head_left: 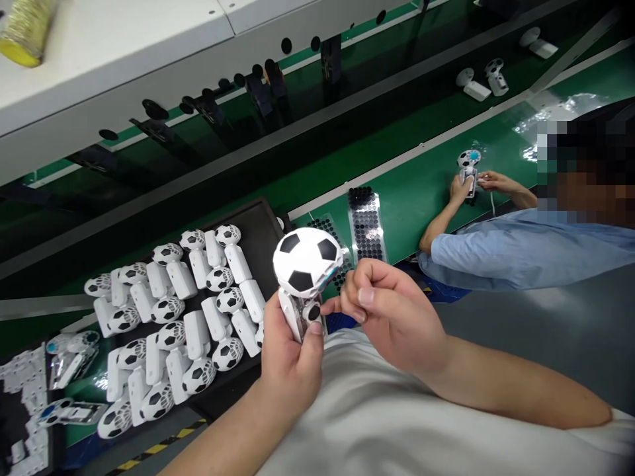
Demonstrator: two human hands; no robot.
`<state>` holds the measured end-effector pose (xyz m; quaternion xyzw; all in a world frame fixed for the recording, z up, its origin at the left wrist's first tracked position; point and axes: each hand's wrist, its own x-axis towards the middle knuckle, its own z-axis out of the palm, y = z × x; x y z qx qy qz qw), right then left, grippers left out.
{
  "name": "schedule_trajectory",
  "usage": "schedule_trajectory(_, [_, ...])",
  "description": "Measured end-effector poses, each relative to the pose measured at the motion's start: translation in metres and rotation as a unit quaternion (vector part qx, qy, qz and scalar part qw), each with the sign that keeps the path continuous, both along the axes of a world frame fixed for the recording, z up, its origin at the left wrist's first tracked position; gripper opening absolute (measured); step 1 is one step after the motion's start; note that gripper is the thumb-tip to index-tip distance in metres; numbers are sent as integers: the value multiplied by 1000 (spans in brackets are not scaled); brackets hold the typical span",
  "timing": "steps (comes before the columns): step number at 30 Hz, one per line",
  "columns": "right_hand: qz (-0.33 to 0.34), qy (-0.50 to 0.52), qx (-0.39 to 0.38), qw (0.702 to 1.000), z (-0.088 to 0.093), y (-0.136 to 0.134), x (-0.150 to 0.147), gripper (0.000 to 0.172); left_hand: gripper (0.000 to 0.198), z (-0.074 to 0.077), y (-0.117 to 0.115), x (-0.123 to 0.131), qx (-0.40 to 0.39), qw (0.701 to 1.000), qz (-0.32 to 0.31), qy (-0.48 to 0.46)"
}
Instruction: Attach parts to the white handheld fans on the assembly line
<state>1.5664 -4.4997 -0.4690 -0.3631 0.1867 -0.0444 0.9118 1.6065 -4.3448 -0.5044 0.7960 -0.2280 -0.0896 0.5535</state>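
Observation:
My left hand is wrapped round the white body of a football-patterned device. Its round head is white with black pentagons and has a blue edge at the lower right. A small round black part shows on the opened body, close to my left thumb. My right hand is at the right side of the device. One fingertip reaches the body beside the black part, and the other fingers are curled in with the thumb against them. Whether anything small is inside those fingers is hidden.
A black tray on the left carries several similar devices. Sheets of black round stickers lie on the green bench. Right of me a co-worker in a blue sleeve handles another device. A white shelf runs overhead.

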Motion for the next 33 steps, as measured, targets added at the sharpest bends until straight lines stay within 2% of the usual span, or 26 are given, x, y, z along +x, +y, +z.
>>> schedule_trajectory(6, [-9, 88, -92, 992, 2, 11, 5, 23, 29, 4, -7, 1, -19, 993, 8, 112])
schedule_trajectory(13, [-3, 113, -159, 981, -3, 14, 4, 15, 32, 3, -6, 1, 13, 995, 2, 95])
schedule_trajectory(19, [22, 89, -287, 954, -5, 8, 2, 13, 35, 4, -8, 0, -3, 992, -6, 129])
schedule_trajectory(25, [12, 73, -243, 967, -7, 7, 4, 13, 30, 14, -13, 4, -27, 982, -8, 186])
schedule_trajectory(27, [7, 75, -255, 964, -9, 8, 2, 11, 31, 16, -13, 4, -28, 978, -6, 207])
schedule_trajectory(29, [5, 51, -329, 943, -10, 8, 0, 12, 32, 16, -13, 4, -31, 975, -8, 220])
schedule_trajectory(30, [5, 25, -387, 922, -11, 7, -2, 14, 32, 16, -13, 3, -29, 975, -10, 221])
schedule_trajectory(33, [23, -75, -552, 830, -12, -1, -4, 19, 31, 16, -13, 3, -18, 978, -11, 206])
